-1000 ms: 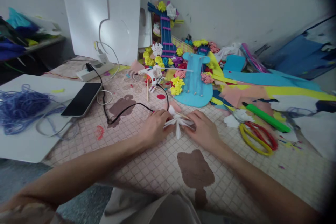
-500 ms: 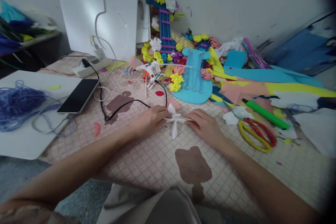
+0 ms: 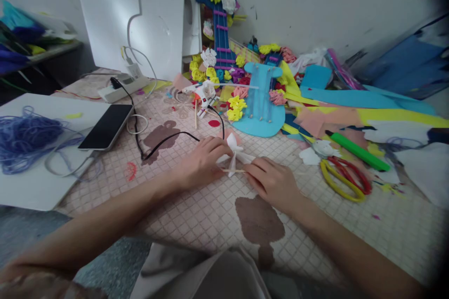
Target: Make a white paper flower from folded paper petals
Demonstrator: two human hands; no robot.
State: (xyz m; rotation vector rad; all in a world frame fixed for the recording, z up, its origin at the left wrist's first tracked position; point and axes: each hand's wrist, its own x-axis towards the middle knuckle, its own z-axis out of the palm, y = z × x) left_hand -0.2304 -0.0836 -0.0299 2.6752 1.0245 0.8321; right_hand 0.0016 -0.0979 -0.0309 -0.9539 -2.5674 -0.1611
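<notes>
A white folded paper piece (image 3: 231,141) with several pointed petals lies on the tabletop between my hands. Across its near side runs a thin pale stick (image 3: 234,171). My left hand (image 3: 205,162) has its fingers closed at the stick's left end, and its index finger touches the paper. At the right end, the fingers of my right hand (image 3: 271,180) pinch the stick close to a paper petal. Both fingertips partly hide the stick's ends. Just beyond the paper lies a scrap of pink paper (image 3: 234,136).
A white glue gun (image 3: 205,93) with a black cord lies behind my left hand. Scissors (image 3: 342,180) and a green cutter (image 3: 361,152) lie right. A phone (image 3: 107,126) and purple yarn (image 3: 30,131) sit left. A blue guitar-shaped cutout (image 3: 259,124) leans among paper flowers.
The stick has come toward me, from across the paper's middle to its near side. Both hands have shifted slightly nearer, and the paper's petals have tilted.
</notes>
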